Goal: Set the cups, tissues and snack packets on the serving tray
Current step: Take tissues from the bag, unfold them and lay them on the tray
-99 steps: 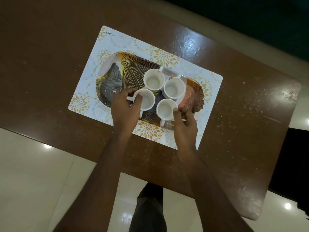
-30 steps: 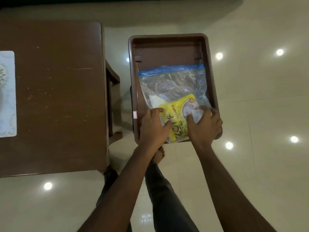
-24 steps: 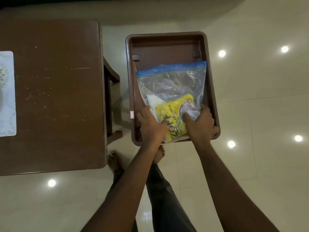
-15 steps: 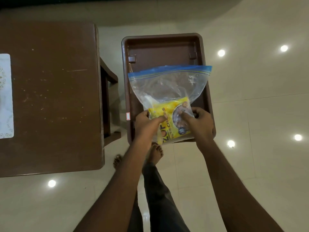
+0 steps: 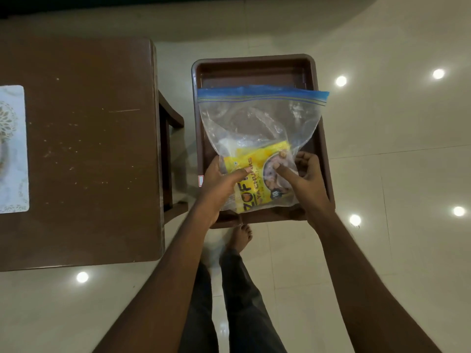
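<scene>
A clear zip bag (image 5: 257, 123) with a blue seal strip is lifted above a brown plastic bin (image 5: 254, 70). Inside the bag I see a yellow snack packet (image 5: 257, 179) and something white (image 5: 228, 145) beside it, possibly tissues. My left hand (image 5: 219, 182) grips the bag's lower left corner, thumb pressed on the packet. My right hand (image 5: 305, 177) pinches the lower right corner of the bag. The serving tray and cups are out of view.
A brown table (image 5: 81, 149) stands to the left, with the edge of a patterned white placemat (image 5: 14, 149) at its far left. A gap separates table and bin. Glossy tiled floor (image 5: 395, 174) lies all around; my legs and a bare foot (image 5: 239, 238) are below.
Earlier both hands were at the cups on the tray. I have turned to the bin, taken the zip bag by its bottom corners and raised it up off the bin floor.
</scene>
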